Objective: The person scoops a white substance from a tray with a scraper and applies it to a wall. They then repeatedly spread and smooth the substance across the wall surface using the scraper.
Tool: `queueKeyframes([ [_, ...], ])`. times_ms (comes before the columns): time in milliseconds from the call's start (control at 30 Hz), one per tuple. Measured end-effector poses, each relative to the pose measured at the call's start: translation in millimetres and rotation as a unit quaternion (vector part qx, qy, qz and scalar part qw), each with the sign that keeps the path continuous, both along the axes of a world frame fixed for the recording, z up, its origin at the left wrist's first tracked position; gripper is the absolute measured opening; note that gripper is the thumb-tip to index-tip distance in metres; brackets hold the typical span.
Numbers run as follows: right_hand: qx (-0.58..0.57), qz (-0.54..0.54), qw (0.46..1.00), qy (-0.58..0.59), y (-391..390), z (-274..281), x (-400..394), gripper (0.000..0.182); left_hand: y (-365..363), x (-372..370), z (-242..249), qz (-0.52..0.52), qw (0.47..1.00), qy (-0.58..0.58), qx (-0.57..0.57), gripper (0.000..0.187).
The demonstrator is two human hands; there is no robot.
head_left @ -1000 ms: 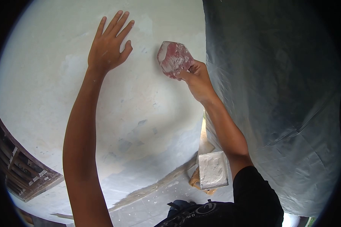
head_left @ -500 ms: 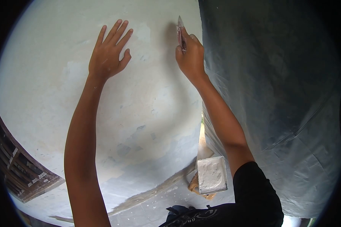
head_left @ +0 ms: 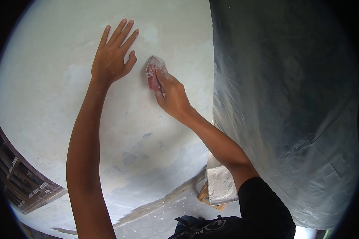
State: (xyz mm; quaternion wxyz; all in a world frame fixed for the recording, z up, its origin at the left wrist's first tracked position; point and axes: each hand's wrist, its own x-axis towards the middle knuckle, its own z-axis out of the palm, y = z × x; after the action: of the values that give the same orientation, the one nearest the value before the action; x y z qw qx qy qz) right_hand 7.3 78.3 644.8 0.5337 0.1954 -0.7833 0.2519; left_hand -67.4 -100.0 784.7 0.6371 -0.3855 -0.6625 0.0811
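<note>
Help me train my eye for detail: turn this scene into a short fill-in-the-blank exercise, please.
The left hand lies open against the wall, holding ____. Beneath its white smears, the scraper in the right hand is ____ in colour. The plastic sheet hangs on the ____ side of the picture. The container of pale paste shows ____ in the picture than the scraper.

Missing words, in order: nothing; red; right; lower.

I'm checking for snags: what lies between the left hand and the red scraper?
Nothing but bare wall lies between the left hand and the red scraper, as the head view shows.
</note>
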Motion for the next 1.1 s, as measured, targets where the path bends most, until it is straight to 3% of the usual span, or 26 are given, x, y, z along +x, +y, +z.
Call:
queueKeyframes([
  [100, -0.038, -0.054, 0.995, 0.072, 19, 44, 10, 0.067, 1, -1, 0, 0.0, 1.0, -0.001, 0.002, 0.057],
  [200, -0.004, -0.191, 0.968, 0.164, 39, 82, -12, 0.06, 0, -1, -1, -0.003, 1.0, -0.001, 0.0, 0.057],
  [300, 0.019, -0.225, 0.971, 0.084, 40, 65, -34, 0.057, 0, -1, -1, -0.009, 1.0, -0.006, 0.002, 0.058],
  [433, 0.056, -0.155, 0.986, -0.007, 11, 7, -11, 0.06, -1, -2, -1, -0.018, 1.0, -0.012, 0.001, 0.059],
  [533, 0.042, -0.055, 0.998, -0.004, 5, 1, 5, 0.065, -1, -2, 0, -0.028, 0.999, -0.014, 0.001, 0.059],
  [633, -0.002, -0.103, 0.991, 0.089, 21, 58, 9, 0.064, -1, -1, -1, -0.017, 1.0, -0.012, 0.0, 0.059],
  [700, 0.006, -0.189, 0.966, 0.175, 37, 88, -8, 0.061, -1, -1, -1, -0.012, 1.0, -0.012, 0.001, 0.059],
  [800, 0.053, -0.241, 0.963, 0.104, 50, 95, -32, 0.06, -1, -1, -1, -0.014, 1.0, -0.012, 0.002, 0.059],
  [900, 0.064, -0.223, 0.966, 0.118, 37, 55, -32, 0.059, -1, -2, -1, -0.018, 1.0, -0.014, 0.0, 0.059],
  [1000, 0.071, -0.147, 0.985, 0.058, 20, 10, -15, 0.06, -1, -3, -1, -0.024, 1.0, -0.013, 0.003, 0.059],
  [1100, 0.024, -0.095, 0.994, 0.044, 32, 30, 1, 0.065, -1, -3, 0, -0.029, 1.0, -0.011, 0.002, 0.058],
])
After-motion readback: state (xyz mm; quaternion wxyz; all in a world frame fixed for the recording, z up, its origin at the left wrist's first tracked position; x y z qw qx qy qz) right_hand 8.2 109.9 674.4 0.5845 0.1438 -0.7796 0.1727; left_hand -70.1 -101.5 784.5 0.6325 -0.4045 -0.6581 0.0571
